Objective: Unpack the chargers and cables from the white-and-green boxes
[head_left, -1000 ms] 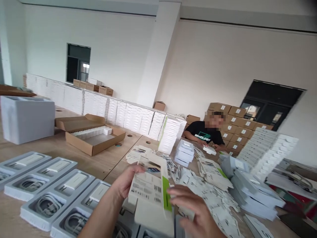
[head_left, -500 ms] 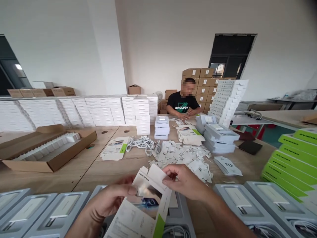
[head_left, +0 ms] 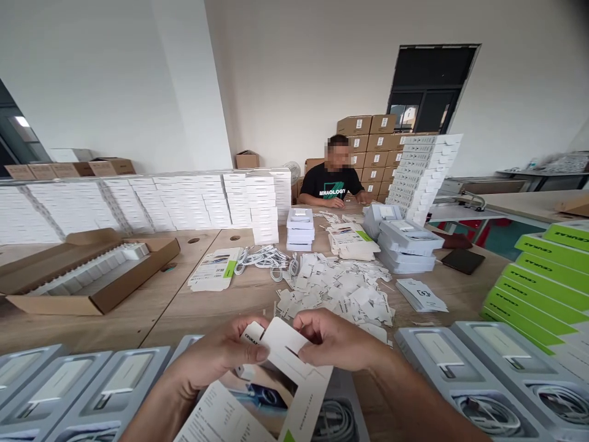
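Between my hands is a printed cardboard box sleeve (head_left: 309, 399), white with a photo panel, a green corner and "CEUKAZ" lettering at its top. My left hand (head_left: 230, 347) pinches its upper left edge, thumb on the front. My right hand (head_left: 329, 337) grips a white flap at the upper right, thumb and fingers closed on it. Under the sleeve lies a grey tray with a coiled white cable (head_left: 334, 420), partly covered. More grey trays holding a white charger (head_left: 439, 347) and a cable (head_left: 488, 414) line the near table edge on both sides.
Loose paper pieces (head_left: 335, 288) lie mid-table, beside white cables (head_left: 267, 261) and flat printed boxes (head_left: 216, 269). An open carton (head_left: 96, 304) stands left; green boxes (head_left: 529, 294) are stacked right. White boxes (head_left: 184, 202) form a wall behind. Another person (head_left: 334, 181) sits opposite.
My left hand has moved up toward the sleeve's top, and the white flap now tilts more across its front. The camera view has shifted slightly. The other person's hands have moved apart.
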### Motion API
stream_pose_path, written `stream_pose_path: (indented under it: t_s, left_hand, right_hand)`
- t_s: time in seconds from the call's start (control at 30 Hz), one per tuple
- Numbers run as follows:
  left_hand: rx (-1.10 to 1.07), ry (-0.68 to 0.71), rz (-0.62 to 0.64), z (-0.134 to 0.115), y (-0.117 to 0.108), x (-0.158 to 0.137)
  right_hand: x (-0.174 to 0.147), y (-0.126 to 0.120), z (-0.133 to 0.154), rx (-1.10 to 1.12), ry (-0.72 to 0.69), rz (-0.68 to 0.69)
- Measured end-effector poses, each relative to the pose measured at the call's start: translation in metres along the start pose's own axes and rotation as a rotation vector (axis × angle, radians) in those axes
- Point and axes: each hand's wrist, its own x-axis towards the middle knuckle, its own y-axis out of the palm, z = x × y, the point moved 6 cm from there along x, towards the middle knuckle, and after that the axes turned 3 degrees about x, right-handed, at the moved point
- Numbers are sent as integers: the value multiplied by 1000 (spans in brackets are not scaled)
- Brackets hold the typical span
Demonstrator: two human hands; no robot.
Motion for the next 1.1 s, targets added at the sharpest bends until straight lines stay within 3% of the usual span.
stream_pose_path:
  t_s: [0.17,0.3,0.37,0.53,0.6,0.77,0.97,1.1]
  left_hand:
    - [-40,-6,-23,5,0,2]
    - [-106,25,-7,4,5,4]
    - [-121,37,33,4,12,4]
    - [-88,21,212,12,37,4]
    - [-23,36,263,14,46,5]
    - [79,8,272,18,55,9]
    - [126,157,317,7,59,5]
    - [249,100,343,15,60,4]
  right_hand:
    - [2,-12,-18,279,138,-167]
    - [4,-1,-18,169,140,-2]
    - [5,-5,-17,76,100,-11]
    - [7,-48,3,-356,-146,-531]
    - [17,-57,13,-523,-210,-649]
    - [76,-62,4,-909,-28,-493]
    - [97,-76,-25,-959,106,-311]
    - [98,-83,-36,-890,128,-282]
